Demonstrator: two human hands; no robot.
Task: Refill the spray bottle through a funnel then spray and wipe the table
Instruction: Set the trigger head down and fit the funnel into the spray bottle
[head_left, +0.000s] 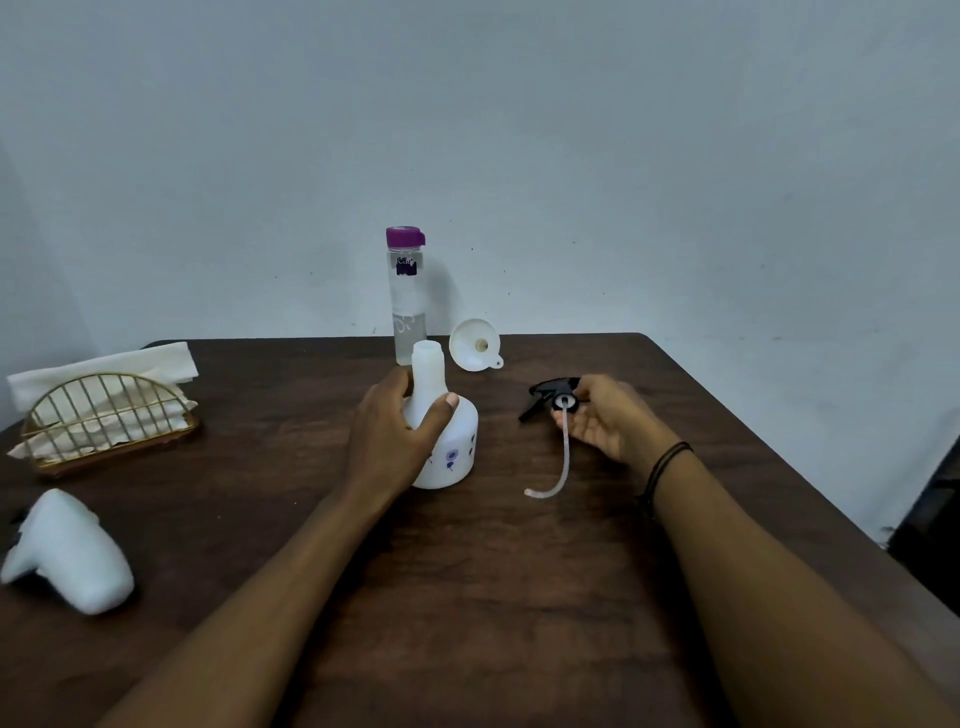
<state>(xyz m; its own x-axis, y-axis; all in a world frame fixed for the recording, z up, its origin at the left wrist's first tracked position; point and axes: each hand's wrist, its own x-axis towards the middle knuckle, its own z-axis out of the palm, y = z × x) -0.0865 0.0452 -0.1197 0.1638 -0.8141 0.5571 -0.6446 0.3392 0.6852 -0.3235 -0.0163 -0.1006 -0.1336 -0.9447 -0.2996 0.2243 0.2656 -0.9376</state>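
Spreading across the lower half of the view, the dark brown wooden table (467, 597) stands against a pale grey-blue wall (571, 156) and carries everything else. At its left edge lies a white, rounded plastic object (72, 556) on its side; what it is cannot be told. Behind that, a gold wire napkin holder (106, 415) stands upright with white paper napkins (104, 369) tucked in it. At the far middle edge a tall clear water bottle with a purple cap (408, 296) stands upright, partly filled with clear liquid. Just in front of it stands the white plastic spray bottle (447, 431), uncapped, its open neck up and small purple flowers printed on its side. The left hand (395, 436) grips this bottle where the neck meets the shoulder, thumb on the near side and fingers curled round the far side. To the right of the water bottle a small white plastic funnel (475, 345) lies tipped on its side, mouth toward the camera, touching nothing else. Nearer and further right, the right hand (605, 415) holds the black trigger spray head (550, 397) with curled fingers, low over the table, well apart from the spray bottle. Its thin whitish dip tube (561, 462) curves toward the camera, the end resting on the wood.
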